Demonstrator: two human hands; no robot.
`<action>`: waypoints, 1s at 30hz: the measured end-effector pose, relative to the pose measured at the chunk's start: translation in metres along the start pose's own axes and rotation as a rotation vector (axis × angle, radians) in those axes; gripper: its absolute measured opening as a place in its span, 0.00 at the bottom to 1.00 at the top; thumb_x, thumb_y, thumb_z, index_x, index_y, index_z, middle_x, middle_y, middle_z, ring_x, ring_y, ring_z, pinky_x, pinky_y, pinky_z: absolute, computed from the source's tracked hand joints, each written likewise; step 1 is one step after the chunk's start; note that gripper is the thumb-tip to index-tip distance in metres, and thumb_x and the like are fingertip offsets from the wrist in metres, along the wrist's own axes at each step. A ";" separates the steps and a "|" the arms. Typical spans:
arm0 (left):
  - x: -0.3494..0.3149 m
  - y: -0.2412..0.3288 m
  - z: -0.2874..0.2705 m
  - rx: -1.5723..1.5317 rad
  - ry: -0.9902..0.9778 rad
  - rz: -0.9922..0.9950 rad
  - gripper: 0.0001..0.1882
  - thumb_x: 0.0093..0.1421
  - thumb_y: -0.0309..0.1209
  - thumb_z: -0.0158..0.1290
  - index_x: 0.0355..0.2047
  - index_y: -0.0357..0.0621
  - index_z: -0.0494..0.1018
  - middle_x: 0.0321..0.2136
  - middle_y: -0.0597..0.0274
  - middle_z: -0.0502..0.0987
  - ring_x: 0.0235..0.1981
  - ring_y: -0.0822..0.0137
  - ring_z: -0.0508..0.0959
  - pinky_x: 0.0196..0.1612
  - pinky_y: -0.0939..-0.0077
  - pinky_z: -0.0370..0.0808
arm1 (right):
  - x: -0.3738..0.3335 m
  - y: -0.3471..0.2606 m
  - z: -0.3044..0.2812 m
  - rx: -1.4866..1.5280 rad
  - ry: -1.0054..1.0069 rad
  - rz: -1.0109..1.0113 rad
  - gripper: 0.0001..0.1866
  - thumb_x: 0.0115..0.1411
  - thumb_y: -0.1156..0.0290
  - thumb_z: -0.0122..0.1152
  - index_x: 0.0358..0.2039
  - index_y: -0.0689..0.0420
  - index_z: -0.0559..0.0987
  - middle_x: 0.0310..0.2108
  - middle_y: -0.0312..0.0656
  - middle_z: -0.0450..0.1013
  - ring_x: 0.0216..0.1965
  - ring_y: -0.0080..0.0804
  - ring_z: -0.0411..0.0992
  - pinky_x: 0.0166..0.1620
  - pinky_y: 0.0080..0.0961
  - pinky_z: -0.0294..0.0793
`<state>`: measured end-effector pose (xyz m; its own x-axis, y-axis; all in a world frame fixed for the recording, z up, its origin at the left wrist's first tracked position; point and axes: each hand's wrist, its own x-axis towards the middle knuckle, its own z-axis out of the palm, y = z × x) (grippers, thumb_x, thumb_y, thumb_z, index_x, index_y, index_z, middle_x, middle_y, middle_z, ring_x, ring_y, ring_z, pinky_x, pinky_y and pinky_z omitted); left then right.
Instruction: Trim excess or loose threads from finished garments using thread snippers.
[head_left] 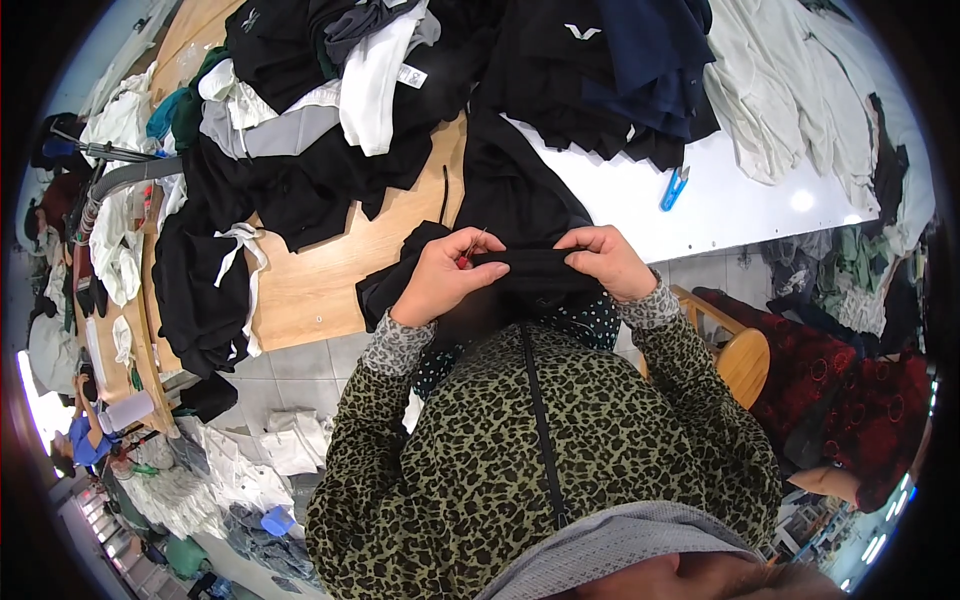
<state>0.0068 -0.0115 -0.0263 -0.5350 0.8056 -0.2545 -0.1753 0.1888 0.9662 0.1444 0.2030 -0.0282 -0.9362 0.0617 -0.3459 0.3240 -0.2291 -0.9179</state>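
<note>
Stretched between my two hands is the folded edge of a black garment [535, 265], held close in front of my body. My left hand [440, 278] is closed on the band's left end, thumb below and fingers above. Tucked in that same hand is a small red item [464, 262] with a thin metal part, mostly hidden by the fingers. My right hand [615, 266] pinches the band's right end between thumb and fingers. The rest of the garment runs up onto the table, where a black cord [444, 190] lies beside it.
Blue thread snips [675, 189] lie on the white tabletop [640, 215] to the right. Black and navy garments [600, 80] are heaped beyond, with pale garments [780, 90] at the far right. More clothes cover the wooden table [300, 290]. A wooden stool [742, 365] and another person [850, 420] are at right.
</note>
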 end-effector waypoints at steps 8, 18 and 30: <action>-0.001 -0.005 -0.005 -0.228 0.020 -0.041 0.10 0.51 0.23 0.60 0.35 0.38 0.74 0.28 0.74 0.72 0.29 0.84 0.69 0.35 0.90 0.66 | -0.008 -0.014 0.006 -0.280 -0.092 0.013 0.21 0.48 0.75 0.68 0.43 0.63 0.73 0.35 0.35 0.73 0.35 0.18 0.69 0.41 0.15 0.69; -0.001 -0.002 -0.001 -0.205 -0.021 -0.067 0.13 0.49 0.23 0.62 0.36 0.38 0.74 0.28 0.75 0.71 0.29 0.84 0.68 0.33 0.90 0.66 | -0.005 -0.004 0.006 -0.529 0.270 -0.383 0.09 0.47 0.74 0.66 0.30 0.61 0.79 0.25 0.37 0.71 0.30 0.29 0.68 0.40 0.23 0.65; 0.007 0.003 0.017 0.444 0.073 0.433 0.18 0.47 0.28 0.64 0.39 0.38 0.75 0.40 0.61 0.73 0.34 0.72 0.76 0.35 0.81 0.72 | -0.003 0.000 0.017 -0.648 0.314 -0.516 0.06 0.47 0.74 0.65 0.27 0.59 0.79 0.21 0.36 0.67 0.28 0.30 0.65 0.43 0.24 0.59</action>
<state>0.0164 0.0044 -0.0242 -0.5385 0.8238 0.1769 0.4217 0.0817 0.9030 0.1449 0.1861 -0.0242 -0.9374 0.2910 0.1913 -0.0256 0.4902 -0.8713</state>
